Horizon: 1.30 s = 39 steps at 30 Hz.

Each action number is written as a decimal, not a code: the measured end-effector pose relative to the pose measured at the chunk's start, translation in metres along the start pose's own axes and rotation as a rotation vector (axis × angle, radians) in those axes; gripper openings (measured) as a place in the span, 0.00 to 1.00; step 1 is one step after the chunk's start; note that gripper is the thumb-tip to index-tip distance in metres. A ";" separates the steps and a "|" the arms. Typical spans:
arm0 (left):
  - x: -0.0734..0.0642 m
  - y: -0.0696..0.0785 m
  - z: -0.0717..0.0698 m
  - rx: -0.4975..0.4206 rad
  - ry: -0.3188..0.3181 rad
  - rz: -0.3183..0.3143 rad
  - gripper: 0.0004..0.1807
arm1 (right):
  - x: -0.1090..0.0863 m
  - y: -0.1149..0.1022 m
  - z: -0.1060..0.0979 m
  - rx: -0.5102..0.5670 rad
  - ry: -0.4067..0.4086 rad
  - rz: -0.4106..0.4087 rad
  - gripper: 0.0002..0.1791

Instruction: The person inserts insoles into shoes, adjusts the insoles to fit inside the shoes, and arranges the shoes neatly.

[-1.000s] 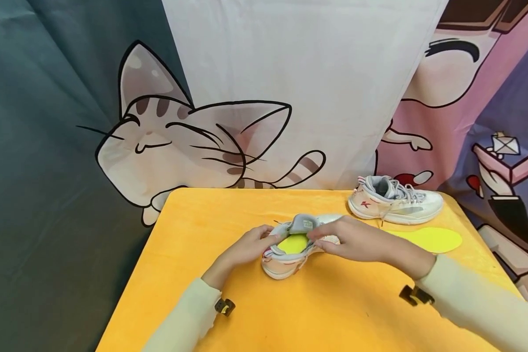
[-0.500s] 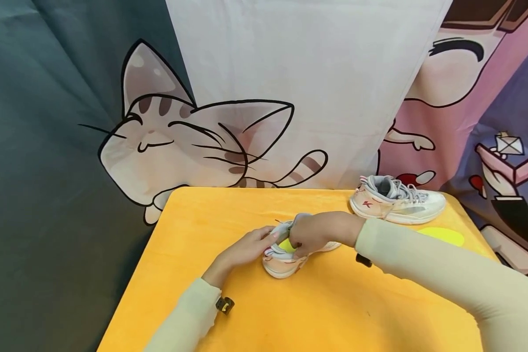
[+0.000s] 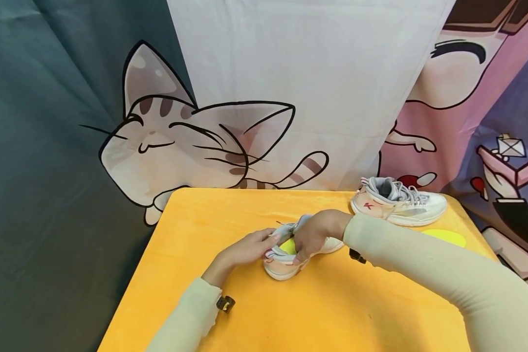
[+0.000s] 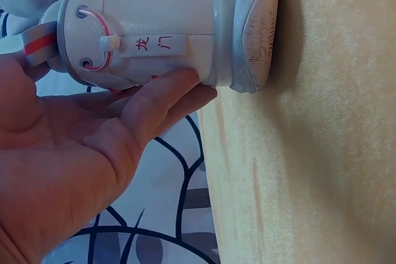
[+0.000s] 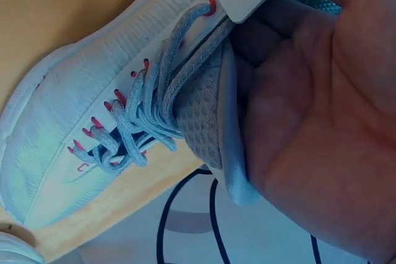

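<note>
A white and peach sneaker (image 3: 279,270) stands on the table, its heel toward me. My left hand (image 3: 248,249) holds it at the heel; in the left wrist view the fingers (image 4: 164,100) lie along the sneaker's side, near the pull tab (image 4: 42,42). A bright yellow insole (image 3: 288,246) shows inside the opening. My right hand (image 3: 314,232) reaches down into that opening, its fingers hidden within and the thumb at the near rim. In the right wrist view the palm (image 5: 328,103) lies against the padded tongue (image 5: 201,106), beside grey laces (image 5: 145,103).
A matching sneaker (image 3: 415,212) stands at the back right of the yellow-covered table (image 3: 211,215). Before it lies a second yellow insole (image 3: 446,237), partly hidden by my right sleeve. A printed cloth backdrop (image 3: 325,88) hangs behind the table.
My right hand has moved left from the sneaker's side and dipped into its opening, covering part of the insole. The left hand and the sneaker have stayed nearly in place.
</note>
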<state>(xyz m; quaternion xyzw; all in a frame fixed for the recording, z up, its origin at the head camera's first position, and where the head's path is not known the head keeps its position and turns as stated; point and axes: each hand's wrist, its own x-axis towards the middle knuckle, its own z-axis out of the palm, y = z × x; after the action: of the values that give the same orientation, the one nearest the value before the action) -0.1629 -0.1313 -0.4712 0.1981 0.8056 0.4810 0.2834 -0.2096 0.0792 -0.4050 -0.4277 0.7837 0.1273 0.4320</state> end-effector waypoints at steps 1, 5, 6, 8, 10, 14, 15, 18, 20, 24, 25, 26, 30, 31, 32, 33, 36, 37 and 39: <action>0.000 0.001 0.000 0.010 0.005 0.002 0.27 | 0.001 0.000 0.000 0.004 -0.011 -0.002 0.30; -0.001 0.002 0.000 0.034 0.021 0.010 0.28 | 0.003 0.001 -0.001 0.027 -0.030 -0.003 0.29; -0.001 0.002 0.000 0.037 0.026 0.011 0.28 | 0.004 0.001 -0.001 0.034 -0.034 0.001 0.29; -0.001 0.001 0.001 0.031 0.025 0.011 0.29 | 0.004 0.000 -0.001 0.044 -0.037 0.003 0.28; 0.000 0.001 0.002 0.025 0.027 0.010 0.29 | 0.004 0.000 0.000 0.051 -0.031 0.006 0.26; 0.001 0.001 0.003 0.005 0.013 0.015 0.30 | 0.002 -0.001 0.004 0.033 0.014 0.004 0.24; 0.001 0.001 0.004 0.003 0.005 0.014 0.29 | 0.002 -0.001 0.005 0.030 0.027 0.004 0.23; 0.002 0.002 0.003 0.007 -0.004 0.012 0.29 | 0.000 -0.002 0.008 0.039 0.057 -0.002 0.22; 0.001 0.003 0.002 0.017 -0.002 0.008 0.28 | -0.002 -0.004 0.007 0.054 0.074 -0.012 0.21; 0.001 0.003 0.000 0.019 0.000 0.006 0.29 | -0.005 -0.008 0.003 0.091 0.073 -0.020 0.21; 0.001 0.003 0.001 0.023 -0.002 0.004 0.29 | -0.006 -0.009 0.002 0.099 0.067 -0.026 0.21; 0.001 0.004 0.001 0.024 -0.004 0.001 0.30 | -0.007 -0.010 0.001 0.109 0.058 -0.032 0.21; 0.000 0.004 0.002 0.032 0.000 -0.020 0.32 | -0.005 -0.013 -0.002 0.161 0.044 -0.055 0.17; -0.001 0.004 0.002 0.032 -0.001 -0.023 0.32 | -0.003 -0.014 -0.003 0.170 0.044 -0.065 0.16; -0.001 0.004 0.002 0.032 -0.001 -0.026 0.32 | -0.001 -0.014 -0.003 0.180 0.048 -0.071 0.16; -0.001 0.005 0.002 0.031 -0.002 -0.027 0.32 | 0.001 -0.014 -0.003 0.187 0.054 -0.075 0.16; -0.001 0.005 0.002 0.036 -0.011 -0.019 0.33 | 0.007 -0.012 -0.003 0.188 0.070 -0.079 0.16; -0.001 0.005 0.002 0.039 -0.014 -0.015 0.33 | 0.009 -0.012 -0.003 0.187 0.069 -0.083 0.16; -0.001 0.005 0.002 0.047 -0.020 -0.007 0.34 | 0.011 -0.013 -0.005 0.183 0.057 -0.068 0.16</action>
<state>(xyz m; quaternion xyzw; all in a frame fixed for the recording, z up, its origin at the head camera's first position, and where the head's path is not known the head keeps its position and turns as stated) -0.1604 -0.1286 -0.4670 0.2068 0.8146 0.4589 0.2882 -0.2050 0.0627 -0.4088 -0.4163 0.7890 0.0284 0.4510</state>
